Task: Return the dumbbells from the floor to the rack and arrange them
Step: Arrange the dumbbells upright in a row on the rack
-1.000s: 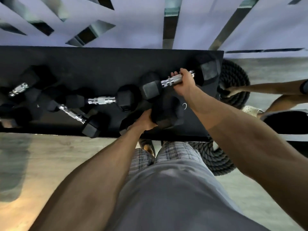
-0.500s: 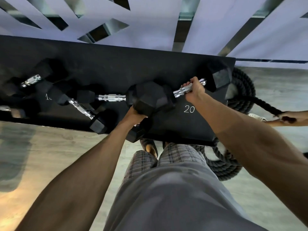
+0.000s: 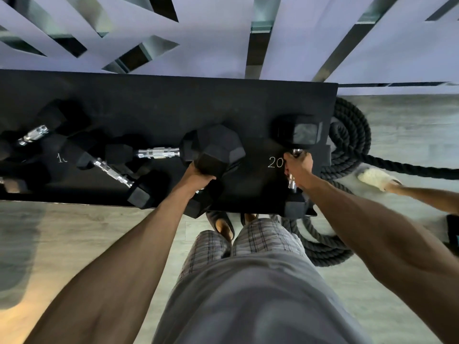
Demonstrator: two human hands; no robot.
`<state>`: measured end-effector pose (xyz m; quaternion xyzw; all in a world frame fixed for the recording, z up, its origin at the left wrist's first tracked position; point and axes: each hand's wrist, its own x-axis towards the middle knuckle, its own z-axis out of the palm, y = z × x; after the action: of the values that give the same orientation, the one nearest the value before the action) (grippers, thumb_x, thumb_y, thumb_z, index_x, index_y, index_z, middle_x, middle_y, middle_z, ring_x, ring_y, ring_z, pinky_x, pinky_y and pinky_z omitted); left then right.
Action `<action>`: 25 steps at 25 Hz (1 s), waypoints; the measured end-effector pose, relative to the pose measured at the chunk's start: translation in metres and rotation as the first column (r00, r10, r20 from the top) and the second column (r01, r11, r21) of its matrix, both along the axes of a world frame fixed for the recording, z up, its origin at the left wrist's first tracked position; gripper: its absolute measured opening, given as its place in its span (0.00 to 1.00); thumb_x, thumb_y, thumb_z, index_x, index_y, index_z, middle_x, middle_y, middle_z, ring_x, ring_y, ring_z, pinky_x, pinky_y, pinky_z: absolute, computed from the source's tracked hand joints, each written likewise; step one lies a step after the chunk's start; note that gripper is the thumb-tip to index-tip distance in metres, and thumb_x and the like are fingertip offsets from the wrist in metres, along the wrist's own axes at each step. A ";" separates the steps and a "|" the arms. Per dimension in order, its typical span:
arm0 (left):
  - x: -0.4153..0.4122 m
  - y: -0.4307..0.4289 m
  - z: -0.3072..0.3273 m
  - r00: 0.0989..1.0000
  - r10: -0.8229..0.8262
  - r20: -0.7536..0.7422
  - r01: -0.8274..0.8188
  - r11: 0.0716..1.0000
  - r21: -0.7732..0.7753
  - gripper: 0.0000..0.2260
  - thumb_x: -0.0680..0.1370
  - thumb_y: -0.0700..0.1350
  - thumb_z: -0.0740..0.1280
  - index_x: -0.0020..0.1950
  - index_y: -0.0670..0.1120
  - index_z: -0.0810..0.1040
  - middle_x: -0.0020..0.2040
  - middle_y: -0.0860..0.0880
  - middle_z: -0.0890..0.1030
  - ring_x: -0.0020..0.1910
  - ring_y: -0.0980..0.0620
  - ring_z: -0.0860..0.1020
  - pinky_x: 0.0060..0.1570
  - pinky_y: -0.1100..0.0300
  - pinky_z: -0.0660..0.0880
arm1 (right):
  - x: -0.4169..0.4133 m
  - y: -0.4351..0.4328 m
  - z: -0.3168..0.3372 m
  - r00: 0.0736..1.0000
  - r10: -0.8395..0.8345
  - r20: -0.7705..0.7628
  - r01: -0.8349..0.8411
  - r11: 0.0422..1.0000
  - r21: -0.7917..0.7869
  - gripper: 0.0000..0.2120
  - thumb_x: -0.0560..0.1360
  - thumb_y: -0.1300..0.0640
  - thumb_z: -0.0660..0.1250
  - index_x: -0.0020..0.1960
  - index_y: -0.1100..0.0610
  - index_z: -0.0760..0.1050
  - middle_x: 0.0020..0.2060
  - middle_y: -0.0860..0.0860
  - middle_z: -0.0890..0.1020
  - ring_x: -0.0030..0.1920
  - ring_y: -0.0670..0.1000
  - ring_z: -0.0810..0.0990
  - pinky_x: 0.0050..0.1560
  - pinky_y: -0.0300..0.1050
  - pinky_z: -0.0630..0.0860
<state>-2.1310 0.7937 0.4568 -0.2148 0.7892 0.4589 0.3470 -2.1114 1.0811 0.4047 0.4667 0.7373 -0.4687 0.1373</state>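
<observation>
**Two heavy dumbbells being squared up on the rack**

Head view: both hands work at the right end of the black rack (image 3: 173, 100). The right hand (image 3: 298, 167) has its fingers wrapped tight round the chrome handle of the right dumbbell (image 3: 301, 131), which lies front-to-back beside the chalked "20" mark (image 3: 275, 162). The left hand (image 3: 197, 176) grips the left dumbbell (image 3: 214, 148) from below its big hex head — fingers closed on the handle, though mostly hidden.

Further left, three smaller dumbbells (image 3: 159, 153) lie on the rack at mixed angles, one skewed diagonally. No dumbbell shows on the visible floor, so the return looks largely done; what seems left is setting these two down straight and tidying the crooked ones. A coiled rope (image 3: 347, 135) lies beside the rack.
</observation>
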 end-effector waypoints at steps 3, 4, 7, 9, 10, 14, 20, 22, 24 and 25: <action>0.001 0.005 -0.001 0.999 -0.034 0.012 0.034 0.999 -0.025 0.17 0.74 0.33 0.70 0.63 0.39 0.77 0.52 0.43 0.81 0.49 0.50 0.77 0.41 0.59 0.73 | 0.000 0.013 0.002 0.989 -0.141 -0.047 0.138 0.989 -0.057 0.10 0.73 0.60 0.67 0.33 0.58 0.72 0.26 0.54 0.75 0.22 0.51 0.73 0.23 0.41 0.71; 0.001 0.008 -0.004 0.998 -0.057 0.021 0.057 0.998 -0.027 0.18 0.74 0.33 0.70 0.63 0.39 0.77 0.54 0.43 0.81 0.51 0.49 0.78 0.45 0.58 0.75 | 0.002 0.018 0.001 0.986 -0.161 -0.051 0.157 0.985 -0.072 0.10 0.72 0.60 0.67 0.33 0.57 0.72 0.25 0.54 0.75 0.22 0.51 0.73 0.23 0.41 0.71; 0.000 0.019 -0.004 0.994 -0.107 0.033 0.108 0.994 -0.036 0.24 0.72 0.32 0.71 0.67 0.41 0.75 0.61 0.43 0.80 0.60 0.46 0.78 0.59 0.53 0.75 | 0.008 0.030 -0.006 0.994 -0.103 -0.019 0.102 0.993 -0.053 0.13 0.73 0.60 0.67 0.31 0.58 0.72 0.25 0.54 0.75 0.22 0.51 0.74 0.25 0.43 0.72; 0.001 0.030 -0.002 0.991 -0.129 0.024 0.129 0.991 -0.036 0.24 0.73 0.31 0.71 0.68 0.40 0.73 0.61 0.45 0.79 0.59 0.49 0.77 0.58 0.56 0.74 | 0.011 0.035 -0.008 0.999 -0.048 0.009 0.048 0.999 -0.015 0.13 0.73 0.58 0.68 0.31 0.60 0.73 0.26 0.56 0.77 0.22 0.52 0.75 0.25 0.43 0.72; 0.000 0.034 -0.001 0.990 -0.137 0.030 0.139 0.989 -0.044 0.23 0.73 0.31 0.71 0.68 0.40 0.74 0.59 0.46 0.79 0.58 0.50 0.76 0.56 0.58 0.73 | 0.011 0.036 -0.008 0.999 -0.032 0.015 0.032 0.999 -0.014 0.12 0.73 0.57 0.67 0.33 0.61 0.74 0.26 0.56 0.77 0.22 0.52 0.75 0.23 0.41 0.72; -0.002 0.056 -0.002 0.991 -0.092 0.095 0.100 0.991 -0.086 0.15 0.71 0.33 0.71 0.57 0.41 0.79 0.49 0.43 0.81 0.45 0.49 0.77 0.42 0.58 0.72 | 0.010 0.041 -0.007 0.999 0.005 0.051 -0.002 0.997 -0.075 0.10 0.75 0.58 0.67 0.36 0.60 0.75 0.28 0.54 0.78 0.21 0.48 0.75 0.21 0.37 0.72; -0.007 0.107 -0.008 0.986 0.104 0.132 -0.107 0.994 0.017 0.11 0.73 0.40 0.74 0.33 0.46 0.76 0.32 0.50 0.77 0.35 0.54 0.75 0.51 0.57 0.74 | 0.011 0.045 -0.009 0.999 -0.009 0.034 0.016 0.983 -0.186 0.09 0.77 0.57 0.68 0.41 0.60 0.75 0.29 0.54 0.77 0.18 0.44 0.74 0.19 0.35 0.69; -0.012 0.123 -0.013 0.967 0.199 0.157 -0.203 0.979 0.008 0.13 0.72 0.40 0.75 0.31 0.46 0.75 0.31 0.50 0.77 0.33 0.54 0.76 0.50 0.58 0.75 | 0.012 0.048 -0.011 1.000 -0.014 0.027 0.019 0.980 -0.197 0.08 0.77 0.57 0.68 0.41 0.60 0.75 0.28 0.54 0.77 0.17 0.43 0.74 0.19 0.34 0.70; -0.017 0.136 -0.016 0.950 0.248 0.189 -0.259 0.965 0.036 0.12 0.73 0.39 0.74 0.32 0.46 0.75 0.31 0.50 0.76 0.32 0.54 0.76 0.45 0.59 0.75 | 0.012 0.049 -0.011 1.000 0.002 0.021 0.002 0.978 -0.210 0.10 0.77 0.56 0.68 0.39 0.59 0.75 0.29 0.54 0.77 0.17 0.41 0.74 0.20 0.33 0.70; -0.020 0.140 -0.019 0.942 0.262 0.208 -0.278 0.959 0.053 0.11 0.73 0.38 0.74 0.33 0.46 0.75 0.31 0.50 0.76 0.31 0.55 0.75 0.42 0.61 0.75 | 0.012 0.048 -0.011 1.000 0.014 0.018 -0.010 0.977 -0.211 0.11 0.77 0.56 0.69 0.38 0.58 0.74 0.29 0.54 0.78 0.17 0.41 0.74 0.20 0.33 0.70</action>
<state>-2.1514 0.9336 0.4381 -0.3513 0.6942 0.5104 0.3663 -2.0996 1.1295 0.3937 0.4495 0.6848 -0.5391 0.1959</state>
